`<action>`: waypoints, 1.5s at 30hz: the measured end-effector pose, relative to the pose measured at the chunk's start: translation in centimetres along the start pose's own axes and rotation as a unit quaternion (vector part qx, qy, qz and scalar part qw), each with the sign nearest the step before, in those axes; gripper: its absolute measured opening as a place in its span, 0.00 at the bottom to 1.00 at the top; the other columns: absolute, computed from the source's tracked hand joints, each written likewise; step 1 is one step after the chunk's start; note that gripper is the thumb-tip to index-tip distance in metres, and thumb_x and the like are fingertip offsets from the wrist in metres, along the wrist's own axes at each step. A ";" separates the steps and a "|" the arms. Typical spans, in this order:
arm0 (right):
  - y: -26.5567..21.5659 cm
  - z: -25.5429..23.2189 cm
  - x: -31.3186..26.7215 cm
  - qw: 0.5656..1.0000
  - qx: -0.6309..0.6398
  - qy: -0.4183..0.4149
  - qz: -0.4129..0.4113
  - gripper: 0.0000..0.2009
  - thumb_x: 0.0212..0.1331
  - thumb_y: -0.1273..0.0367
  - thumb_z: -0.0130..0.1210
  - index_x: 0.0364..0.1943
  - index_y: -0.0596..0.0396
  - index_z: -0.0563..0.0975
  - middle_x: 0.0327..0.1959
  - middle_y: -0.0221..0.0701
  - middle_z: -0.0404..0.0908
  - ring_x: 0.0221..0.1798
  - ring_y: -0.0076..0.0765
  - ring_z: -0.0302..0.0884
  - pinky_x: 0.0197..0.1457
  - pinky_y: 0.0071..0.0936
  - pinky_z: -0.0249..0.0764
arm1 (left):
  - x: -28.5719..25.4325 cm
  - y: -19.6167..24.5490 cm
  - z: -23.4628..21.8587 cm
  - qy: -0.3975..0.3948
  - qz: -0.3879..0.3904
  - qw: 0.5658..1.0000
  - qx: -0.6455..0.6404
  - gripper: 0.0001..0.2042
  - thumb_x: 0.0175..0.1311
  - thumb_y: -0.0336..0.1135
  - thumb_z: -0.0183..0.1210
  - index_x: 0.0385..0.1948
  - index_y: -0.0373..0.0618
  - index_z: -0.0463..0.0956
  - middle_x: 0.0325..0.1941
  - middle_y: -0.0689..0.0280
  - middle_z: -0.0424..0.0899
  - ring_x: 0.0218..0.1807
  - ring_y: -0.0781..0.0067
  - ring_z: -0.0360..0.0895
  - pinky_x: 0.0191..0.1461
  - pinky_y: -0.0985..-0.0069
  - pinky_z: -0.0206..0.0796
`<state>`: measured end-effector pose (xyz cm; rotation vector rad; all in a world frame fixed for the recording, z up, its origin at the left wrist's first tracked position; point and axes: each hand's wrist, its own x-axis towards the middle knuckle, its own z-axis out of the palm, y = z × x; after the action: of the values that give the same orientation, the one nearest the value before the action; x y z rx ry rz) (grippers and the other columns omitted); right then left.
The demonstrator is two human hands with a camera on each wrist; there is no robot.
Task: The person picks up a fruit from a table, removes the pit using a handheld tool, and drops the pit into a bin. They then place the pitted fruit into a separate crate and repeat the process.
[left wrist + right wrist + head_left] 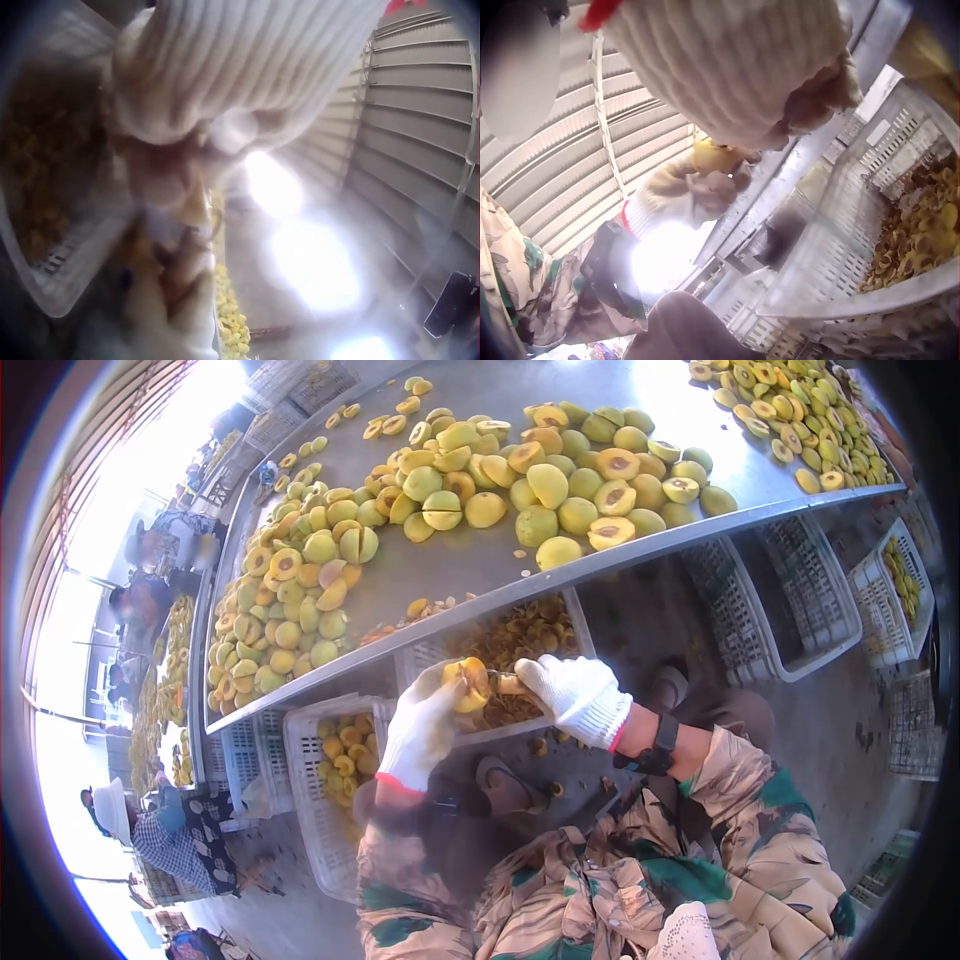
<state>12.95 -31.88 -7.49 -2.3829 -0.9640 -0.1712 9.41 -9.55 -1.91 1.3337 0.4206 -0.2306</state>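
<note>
- From above, the left hand (425, 728) in a white glove curls its fingers round a yellow fruit half (468, 682), just below the edge of the metal table (440, 565) and over a white crate (437, 652) of scraps.
- The right hand (577, 695), also gloved, pinches a short tool (509, 683) whose long axis runs sideways, its tip towards the fruit.
- The right wrist view alone shows the fruit (714, 157) from beneath, with the crate's slotted wall (855, 240) beside it.
- The left wrist view is blurred; the glove (247, 67) fills it, and I cannot tell which way the fruit faces.
- More fruit halves (560, 485) lie heaped on the table.
</note>
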 end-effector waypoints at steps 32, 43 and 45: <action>0.7 2.0 3.0 0.999 0.020 -0.049 0.000 0.08 0.60 0.68 0.51 0.42 0.51 0.73 0.30 0.40 0.79 0.30 0.50 0.80 0.29 0.44 0.74 | 0.5 -3.5 -2.9 0.021 -0.029 0.999 -0.008 0.16 0.65 0.30 0.60 0.53 0.39 0.73 0.46 0.62 0.82 0.42 0.69 0.82 0.34 0.71 0.78; 2.2 2.4 2.4 0.999 -0.023 -0.028 0.028 0.08 0.63 0.67 0.48 0.44 0.50 0.73 0.29 0.40 0.79 0.28 0.49 0.80 0.28 0.43 0.74 | -0.3 -2.6 -3.3 -0.056 -0.008 0.995 -0.078 0.21 0.64 0.36 0.61 0.56 0.38 0.70 0.47 0.60 0.80 0.42 0.67 0.79 0.43 0.69 0.75; 1.2 1.5 2.2 1.000 0.006 -0.017 0.000 0.08 0.62 0.67 0.50 0.43 0.51 0.73 0.30 0.39 0.78 0.28 0.49 0.79 0.26 0.43 0.73 | 0.1 -3.0 -4.3 -0.052 -0.019 0.992 -0.111 0.21 0.65 0.39 0.62 0.56 0.39 0.71 0.46 0.61 0.80 0.41 0.67 0.79 0.43 0.70 0.75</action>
<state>15.23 -30.42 -8.63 -2.3813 -0.9780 -0.1249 7.59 -6.05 -5.34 1.0913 0.3717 -0.2752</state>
